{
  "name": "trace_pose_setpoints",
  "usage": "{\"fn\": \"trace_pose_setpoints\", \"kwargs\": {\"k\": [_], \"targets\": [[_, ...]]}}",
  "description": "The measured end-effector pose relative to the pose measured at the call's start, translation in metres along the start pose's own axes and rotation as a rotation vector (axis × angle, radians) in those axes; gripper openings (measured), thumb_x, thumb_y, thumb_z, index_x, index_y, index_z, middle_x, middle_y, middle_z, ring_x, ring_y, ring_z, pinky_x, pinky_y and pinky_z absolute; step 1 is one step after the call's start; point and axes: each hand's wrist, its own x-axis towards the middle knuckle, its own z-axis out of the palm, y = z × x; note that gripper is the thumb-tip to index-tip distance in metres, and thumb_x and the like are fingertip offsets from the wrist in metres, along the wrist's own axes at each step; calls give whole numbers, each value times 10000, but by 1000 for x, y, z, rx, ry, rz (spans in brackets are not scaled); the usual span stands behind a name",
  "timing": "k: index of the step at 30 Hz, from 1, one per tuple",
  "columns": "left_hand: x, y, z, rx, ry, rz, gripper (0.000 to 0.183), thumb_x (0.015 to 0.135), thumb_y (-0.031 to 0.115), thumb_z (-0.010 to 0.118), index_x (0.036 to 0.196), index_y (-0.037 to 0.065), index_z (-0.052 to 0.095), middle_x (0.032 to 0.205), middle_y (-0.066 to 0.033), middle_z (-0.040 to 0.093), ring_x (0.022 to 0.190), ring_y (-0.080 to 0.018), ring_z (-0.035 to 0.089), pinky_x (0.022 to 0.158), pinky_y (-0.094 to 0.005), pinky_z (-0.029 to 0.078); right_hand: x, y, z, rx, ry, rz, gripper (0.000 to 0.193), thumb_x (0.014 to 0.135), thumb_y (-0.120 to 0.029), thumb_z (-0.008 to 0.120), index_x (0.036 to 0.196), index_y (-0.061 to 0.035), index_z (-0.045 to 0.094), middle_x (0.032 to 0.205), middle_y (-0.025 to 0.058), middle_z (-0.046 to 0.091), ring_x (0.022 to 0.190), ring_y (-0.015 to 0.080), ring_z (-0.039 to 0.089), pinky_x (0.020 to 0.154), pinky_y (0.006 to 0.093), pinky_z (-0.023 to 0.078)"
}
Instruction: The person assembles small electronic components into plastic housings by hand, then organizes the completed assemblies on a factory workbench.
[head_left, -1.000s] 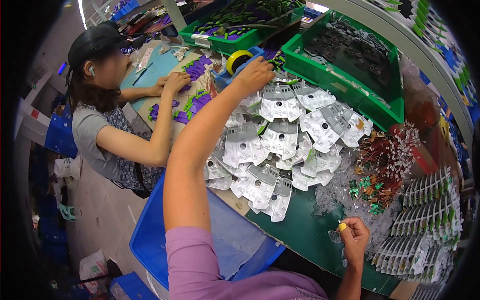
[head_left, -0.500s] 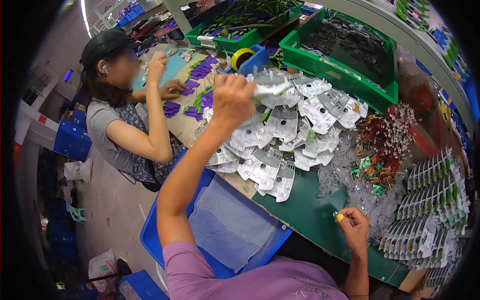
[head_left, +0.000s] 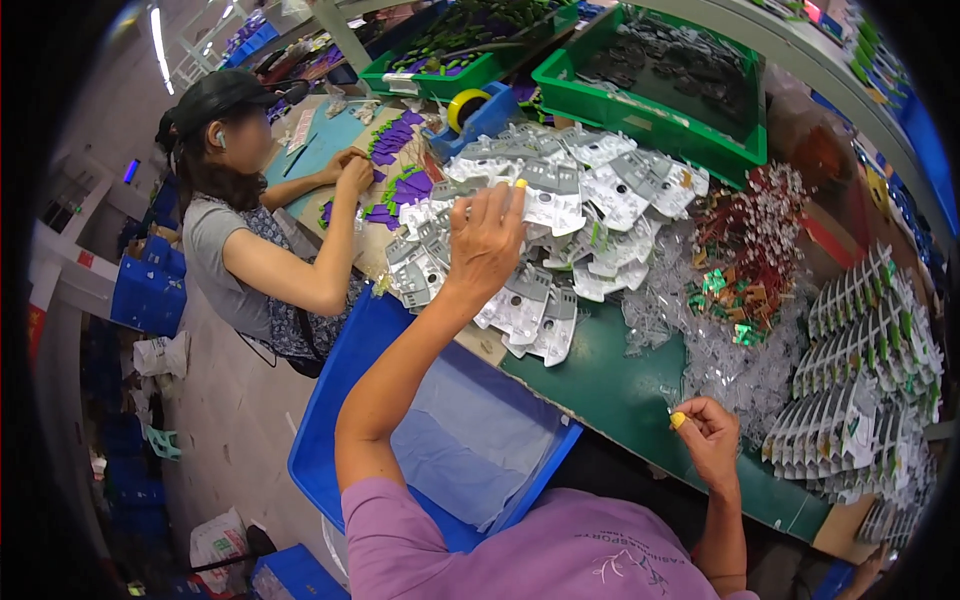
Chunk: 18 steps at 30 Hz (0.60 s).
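My left hand (head_left: 487, 240) lies over a heap of white-and-grey moulded plastic parts (head_left: 615, 190), its fingers stretched out. A yellow cover sits on one of its fingertips, beside a curved white-and-grey part (head_left: 552, 200) on top of the heap. Whether the fingers touch that part I cannot tell. At the green work surface's front right, my right hand (head_left: 712, 440) is closed in a pinch, with a yellow cover on its thumb. A tiny shiny bit shows at the pinching tips, too small to name. Next to this hand lies a pile of clear plastic pieces (head_left: 735, 365).
A blue bin (head_left: 325, 440) with a pale sheet inside stands before me. Red wires with small clear ends (head_left: 765, 215) lie at right, near stacked curved parts (head_left: 840, 390). Green crates (head_left: 640, 115) stand behind. A co-worker (head_left: 270, 250) handles purple pieces (head_left: 410, 185) at left.
My left hand has come down onto the heap from a raised position, where it held a blurred white part. Its fingers are now extended. The right hand keeps its pinch. The co-worker's raised hand has lowered.
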Motion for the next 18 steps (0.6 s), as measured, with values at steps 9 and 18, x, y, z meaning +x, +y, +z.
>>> {"fn": "trace_pose_setpoints", "kwargs": {"k": [9,18], "targets": [[-67,127,-81,-391,-56,49,535,691,134,715,1219,92,635,1177,-102,597,1052,-247,563,896,-402,343,-27,-6,-44,-164,252,-102,85,901,29,585,972,-3,619,795,-50,561,653,-3,460,572,161,349],[-149,214,-105,-652,-300,21,517,682,200,774,1175,96,658,1232,-127,551,1171,-280,507,957,-420,327,-21,12,-12,-718,56,-365,170,771,-15,674,918,-24,589,851,120,598,710,287,611,590,382,476]]}}
